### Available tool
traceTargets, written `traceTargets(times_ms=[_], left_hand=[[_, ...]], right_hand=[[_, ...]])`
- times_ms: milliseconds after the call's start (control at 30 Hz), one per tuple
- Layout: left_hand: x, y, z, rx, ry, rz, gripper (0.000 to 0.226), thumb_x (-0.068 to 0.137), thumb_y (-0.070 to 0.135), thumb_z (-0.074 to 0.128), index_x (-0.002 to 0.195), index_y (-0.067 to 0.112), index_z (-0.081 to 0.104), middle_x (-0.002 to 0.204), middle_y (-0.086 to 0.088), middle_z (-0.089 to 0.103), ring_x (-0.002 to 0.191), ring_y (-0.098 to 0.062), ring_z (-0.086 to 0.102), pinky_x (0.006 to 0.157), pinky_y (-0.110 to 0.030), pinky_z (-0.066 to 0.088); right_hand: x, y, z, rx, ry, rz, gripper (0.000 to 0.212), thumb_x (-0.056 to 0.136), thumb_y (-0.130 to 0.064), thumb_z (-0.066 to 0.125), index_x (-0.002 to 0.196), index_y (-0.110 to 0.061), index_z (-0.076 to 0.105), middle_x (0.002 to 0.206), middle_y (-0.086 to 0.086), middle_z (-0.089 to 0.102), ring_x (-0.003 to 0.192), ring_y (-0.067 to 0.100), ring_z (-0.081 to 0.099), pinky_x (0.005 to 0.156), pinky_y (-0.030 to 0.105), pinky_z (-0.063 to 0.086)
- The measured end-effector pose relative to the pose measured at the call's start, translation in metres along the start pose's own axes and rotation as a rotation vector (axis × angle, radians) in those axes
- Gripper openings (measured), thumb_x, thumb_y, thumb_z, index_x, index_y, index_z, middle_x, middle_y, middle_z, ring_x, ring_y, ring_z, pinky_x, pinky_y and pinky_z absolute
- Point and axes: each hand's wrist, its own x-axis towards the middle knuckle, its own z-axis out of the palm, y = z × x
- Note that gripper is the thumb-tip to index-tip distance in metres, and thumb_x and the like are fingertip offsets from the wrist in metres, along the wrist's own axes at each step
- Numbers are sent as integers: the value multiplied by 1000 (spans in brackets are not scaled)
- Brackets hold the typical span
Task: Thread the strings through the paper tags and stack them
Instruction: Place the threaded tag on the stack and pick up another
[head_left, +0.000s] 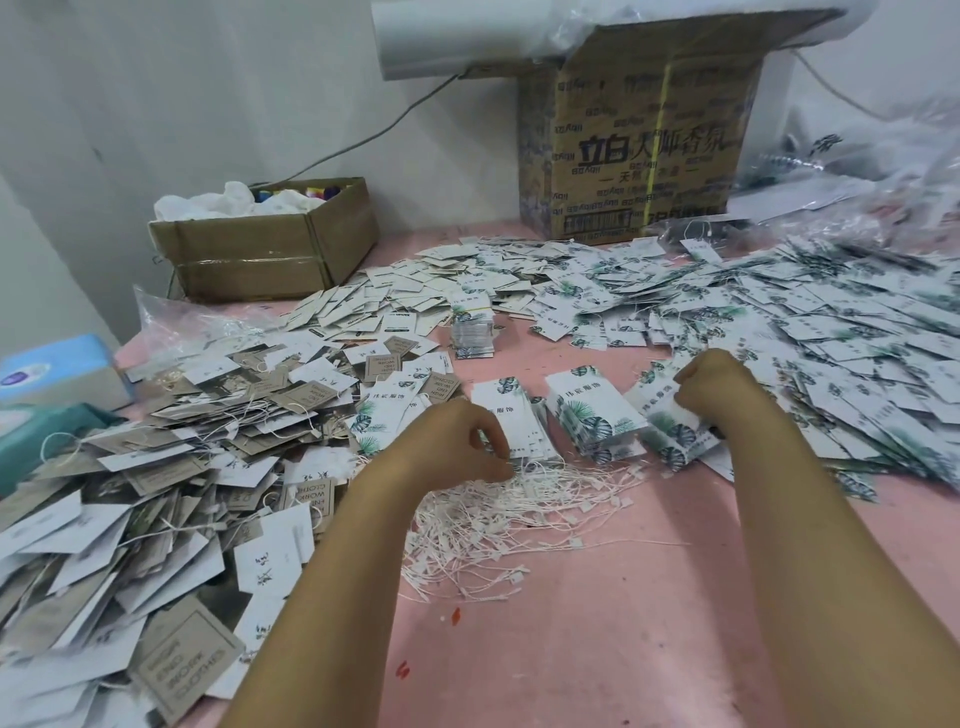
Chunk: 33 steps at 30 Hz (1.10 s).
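Head view: my left hand (457, 441), fingers curled, pinches the far edge of the loose heap of thin white strings (519, 514), whose strands fan rightward toward my right hand (711, 384), curled on the leaning stack of leaf-printed white paper tags (675, 431).

Bright even indoor light, faint soft shadows, wide-angle bending at edges, outer paper tags (62, 545) slightly blurred.

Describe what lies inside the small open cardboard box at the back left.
Crumpled white material fills the small box, with small coloured items behind it. Anything beneath is covered.
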Motion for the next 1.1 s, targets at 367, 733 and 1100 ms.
traceTargets(times_ms=[367, 733, 1100], left_hand=[[0, 18, 15, 233, 61, 172, 42, 81, 21, 72, 119, 35, 59, 64, 15, 41, 61, -4, 42, 61, -25, 36], [0, 14, 20, 283, 166, 226, 30, 85, 18, 68, 113, 27, 63, 107, 4, 52, 81, -13, 46, 75, -32, 47], [0, 18, 14, -27, 214, 237, 18, 90, 16, 61, 80, 30, 54, 83, 16, 50, 61, -4, 45, 58, -10, 35]], right_hand=[[-4, -5, 2, -130, 2, -69, 27, 79, -4, 67, 105, -1, 63, 105, 17, 64, 93, 30, 61, 78, 32, 50], [-7, -11, -11, -147, 21, -84, 26, 81, -17, 67, 104, -6, 64, 102, 14, 65, 92, 32, 60, 87, 39, 51], [-39, -44, -32, 407, 38, -582, 5, 83, -9, 67, 88, -9, 69, 72, 1, 65, 65, 14, 59, 65, 26, 47]])
